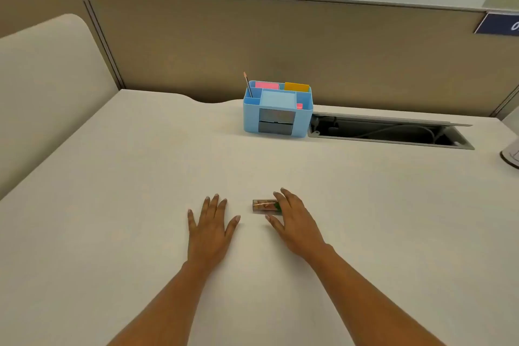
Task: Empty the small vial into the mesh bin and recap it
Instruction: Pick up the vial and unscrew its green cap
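Fingers (278, 197) of the right hand (292, 219) spread loosely over the small clear vial (264, 206), which lies on its side on the white desk (140, 191), not yet gripped. The left hand (209, 225) rests flat and open nearby. The round vial could roll away. The blue plastic organiser (276, 109) stands well apart; its mesh is not evident.

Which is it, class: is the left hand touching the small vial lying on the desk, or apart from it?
Apart. The head view shows bare desk between the left hand's thumb and the vial.
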The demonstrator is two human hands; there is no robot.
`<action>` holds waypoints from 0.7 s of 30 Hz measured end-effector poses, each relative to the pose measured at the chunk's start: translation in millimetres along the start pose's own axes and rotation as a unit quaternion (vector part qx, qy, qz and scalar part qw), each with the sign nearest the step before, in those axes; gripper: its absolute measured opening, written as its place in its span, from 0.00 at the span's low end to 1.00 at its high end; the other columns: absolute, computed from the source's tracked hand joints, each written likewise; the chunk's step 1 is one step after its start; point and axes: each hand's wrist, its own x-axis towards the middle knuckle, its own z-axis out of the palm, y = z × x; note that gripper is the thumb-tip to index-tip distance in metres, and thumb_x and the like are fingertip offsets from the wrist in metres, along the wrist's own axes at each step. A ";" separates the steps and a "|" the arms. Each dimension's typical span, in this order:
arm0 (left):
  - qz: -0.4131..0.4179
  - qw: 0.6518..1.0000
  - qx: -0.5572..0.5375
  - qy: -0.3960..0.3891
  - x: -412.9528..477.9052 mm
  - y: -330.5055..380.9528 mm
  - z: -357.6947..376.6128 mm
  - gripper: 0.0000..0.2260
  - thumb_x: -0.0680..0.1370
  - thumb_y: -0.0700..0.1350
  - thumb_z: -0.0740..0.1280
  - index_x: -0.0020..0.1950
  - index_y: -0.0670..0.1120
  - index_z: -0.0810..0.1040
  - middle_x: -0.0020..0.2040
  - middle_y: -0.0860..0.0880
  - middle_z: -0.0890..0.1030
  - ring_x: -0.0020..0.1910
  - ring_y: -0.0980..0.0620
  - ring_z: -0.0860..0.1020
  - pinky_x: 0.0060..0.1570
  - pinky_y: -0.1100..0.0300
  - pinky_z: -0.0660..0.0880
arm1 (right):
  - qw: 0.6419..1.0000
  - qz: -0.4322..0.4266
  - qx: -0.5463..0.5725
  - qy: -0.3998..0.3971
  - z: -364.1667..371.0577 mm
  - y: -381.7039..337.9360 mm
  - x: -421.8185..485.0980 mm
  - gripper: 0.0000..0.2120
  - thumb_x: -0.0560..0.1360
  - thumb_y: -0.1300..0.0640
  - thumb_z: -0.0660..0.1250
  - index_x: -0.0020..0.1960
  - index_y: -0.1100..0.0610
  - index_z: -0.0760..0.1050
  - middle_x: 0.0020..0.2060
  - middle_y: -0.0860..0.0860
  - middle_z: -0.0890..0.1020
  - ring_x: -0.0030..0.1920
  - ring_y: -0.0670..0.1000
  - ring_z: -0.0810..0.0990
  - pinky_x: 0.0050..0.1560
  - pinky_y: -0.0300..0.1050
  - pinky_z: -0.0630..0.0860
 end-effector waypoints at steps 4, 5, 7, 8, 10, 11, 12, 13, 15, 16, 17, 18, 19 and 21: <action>0.005 0.999 0.026 0.021 -0.7 -3.6 4.5 0.25 0.79 0.58 0.50 0.75 0.50 0.52 0.78 0.52 0.52 0.76 0.54 0.47 0.74 0.45 0.42 | 1.000 0.000 -0.012 -0.004 2.6 0.7 4.6 0.24 0.78 0.50 0.57 0.71 0.54 0.57 0.73 0.51 0.60 0.72 0.50 0.58 0.70 0.48 0.62; 0.007 0.999 0.026 0.025 -0.4 -3.4 5.3 0.25 0.79 0.58 0.49 0.75 0.51 0.52 0.78 0.52 0.51 0.76 0.54 0.47 0.74 0.45 0.42 | 1.000 0.001 -0.016 -0.008 3.6 1.3 6.5 0.23 0.78 0.51 0.57 0.71 0.55 0.57 0.72 0.52 0.61 0.72 0.51 0.59 0.70 0.47 0.62; 0.007 0.999 0.031 0.030 -1.5 -3.1 6.6 0.25 0.79 0.58 0.49 0.75 0.51 0.52 0.78 0.52 0.51 0.76 0.54 0.47 0.74 0.46 0.41 | 1.000 -0.001 -0.028 -0.008 4.7 2.1 8.6 0.23 0.78 0.53 0.57 0.70 0.55 0.58 0.71 0.52 0.63 0.71 0.51 0.61 0.68 0.47 0.63; 0.008 0.999 0.030 0.035 -1.7 -3.2 6.2 0.25 0.79 0.58 0.49 0.75 0.51 0.52 0.78 0.52 0.52 0.76 0.54 0.47 0.74 0.46 0.41 | 0.999 -0.003 -0.034 -0.004 3.7 2.0 10.4 0.22 0.78 0.53 0.57 0.70 0.56 0.59 0.71 0.52 0.65 0.70 0.52 0.62 0.67 0.48 0.64; 0.010 0.999 0.022 0.043 -2.1 -3.0 6.1 0.25 0.79 0.57 0.50 0.75 0.50 0.53 0.77 0.52 0.53 0.76 0.54 0.48 0.74 0.46 0.41 | 0.999 -0.002 -0.042 0.001 3.8 3.2 12.4 0.21 0.78 0.54 0.57 0.69 0.57 0.61 0.69 0.52 0.67 0.68 0.53 0.64 0.65 0.48 0.66; 0.011 0.999 0.019 0.046 -2.3 -2.5 6.0 0.25 0.79 0.57 0.51 0.75 0.50 0.53 0.77 0.52 0.53 0.76 0.54 0.48 0.74 0.46 0.41 | 0.999 0.001 -0.042 0.002 3.7 3.6 12.9 0.20 0.78 0.54 0.56 0.69 0.57 0.61 0.68 0.52 0.68 0.68 0.53 0.65 0.65 0.48 0.66; 0.012 0.999 0.018 0.045 -2.8 -1.8 5.9 0.25 0.79 0.57 0.51 0.75 0.51 0.54 0.77 0.52 0.53 0.76 0.54 0.48 0.74 0.46 0.41 | 0.999 0.005 -0.042 -0.001 4.1 4.4 12.7 0.20 0.78 0.55 0.56 0.69 0.57 0.62 0.68 0.52 0.69 0.67 0.53 0.65 0.64 0.48 0.66; 0.010 0.999 0.017 0.046 -2.6 -1.6 6.3 0.25 0.79 0.57 0.51 0.75 0.51 0.54 0.77 0.52 0.53 0.76 0.54 0.48 0.74 0.46 0.41 | 0.999 0.009 -0.045 -0.003 3.9 5.1 13.0 0.19 0.78 0.55 0.56 0.68 0.58 0.62 0.67 0.53 0.69 0.67 0.53 0.66 0.64 0.47 0.66; 0.008 0.999 0.020 0.047 -2.4 -1.6 6.2 0.25 0.79 0.57 0.51 0.75 0.51 0.53 0.77 0.52 0.53 0.76 0.54 0.48 0.74 0.46 0.41 | 0.999 0.014 -0.044 -0.004 3.2 5.5 14.0 0.18 0.78 0.56 0.56 0.67 0.58 0.64 0.66 0.53 0.71 0.66 0.53 0.67 0.62 0.48 0.67; 0.007 0.999 0.018 0.047 -2.7 -1.0 5.6 0.25 0.79 0.57 0.51 0.75 0.51 0.54 0.77 0.52 0.53 0.76 0.54 0.48 0.74 0.46 0.41 | 0.999 0.017 -0.040 -0.004 2.5 5.6 14.7 0.17 0.78 0.57 0.56 0.66 0.58 0.65 0.65 0.53 0.72 0.64 0.54 0.68 0.61 0.48 0.68; 0.008 0.999 0.016 0.049 -2.7 -0.9 5.5 0.25 0.79 0.57 0.51 0.75 0.50 0.54 0.77 0.52 0.53 0.76 0.54 0.48 0.74 0.46 0.41 | 0.999 0.021 -0.039 -0.005 1.5 5.4 15.2 0.16 0.78 0.57 0.56 0.65 0.58 0.66 0.63 0.53 0.73 0.62 0.54 0.69 0.59 0.48 0.70; 0.009 0.999 0.014 0.050 -2.5 -0.7 5.5 0.25 0.79 0.57 0.52 0.75 0.50 0.55 0.77 0.52 0.54 0.76 0.53 0.49 0.74 0.46 0.41 | 0.999 0.023 -0.038 -0.007 0.3 5.0 15.7 0.15 0.78 0.57 0.56 0.64 0.58 0.67 0.62 0.53 0.74 0.61 0.54 0.69 0.57 0.49 0.71; 0.011 0.998 0.012 0.054 -2.5 -0.7 5.6 0.25 0.79 0.57 0.52 0.74 0.50 0.55 0.77 0.52 0.54 0.76 0.53 0.49 0.74 0.46 0.41 | 0.999 0.024 -0.037 -0.009 -0.8 4.2 16.2 0.14 0.78 0.58 0.56 0.63 0.58 0.68 0.60 0.53 0.74 0.59 0.54 0.70 0.56 0.49 0.71; 0.012 0.998 0.015 0.055 -2.8 -0.6 5.0 0.25 0.79 0.56 0.52 0.74 0.50 0.55 0.77 0.52 0.54 0.76 0.53 0.49 0.74 0.46 0.41 | 0.999 0.025 -0.032 -0.017 -2.4 2.9 17.3 0.14 0.77 0.59 0.57 0.61 0.58 0.69 0.58 0.53 0.75 0.58 0.54 0.70 0.54 0.48 0.72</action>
